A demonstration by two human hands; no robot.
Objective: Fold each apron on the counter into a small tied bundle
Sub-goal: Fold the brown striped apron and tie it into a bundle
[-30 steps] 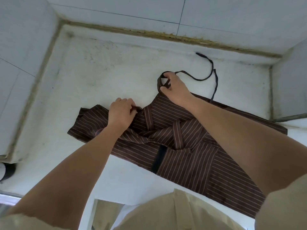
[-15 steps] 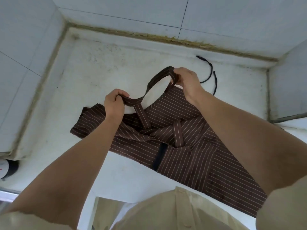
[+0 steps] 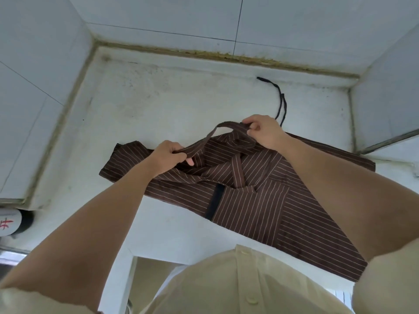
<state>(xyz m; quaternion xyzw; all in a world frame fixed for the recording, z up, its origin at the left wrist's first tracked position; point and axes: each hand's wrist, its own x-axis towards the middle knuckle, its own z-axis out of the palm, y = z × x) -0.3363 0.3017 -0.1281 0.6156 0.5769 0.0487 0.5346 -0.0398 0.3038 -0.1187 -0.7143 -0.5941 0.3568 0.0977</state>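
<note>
Gripping one end of the striped neck strap (image 3: 217,130), your left hand (image 3: 166,156) is curled round it, knuckles up, the forearm reaching in from the lower left.

And the right hand?

Your right hand (image 3: 264,131) pinches the strap's other end between thumb and bent fingers, wrist dipped, the arm coming in from the right. The strap arches between your two hands, raised above the cloth.

Where is the apron?

Your apron (image 3: 249,200) lies crumpled on the white tabletop (image 3: 158,105), brown with thin pale stripes, a black band (image 3: 214,203) across its near half and a striped band (image 3: 238,173) crossing its middle folds. Two thin black ties (image 3: 282,105) trail on the tabletop from behind your right hand toward the tiled wall (image 3: 181,17).

What is lost to view?

Your right forearm covers the apron's right side, and your cream shirt (image 3: 238,279) cuts off its near corner. Where the ties join the cloth is hidden behind your right hand. Most of your left hand's fingertips are tucked under the strap; one shows below it. A round white object (image 3: 11,223) with a red mark sits cropped at the left edge; you cannot tell what it is.
</note>
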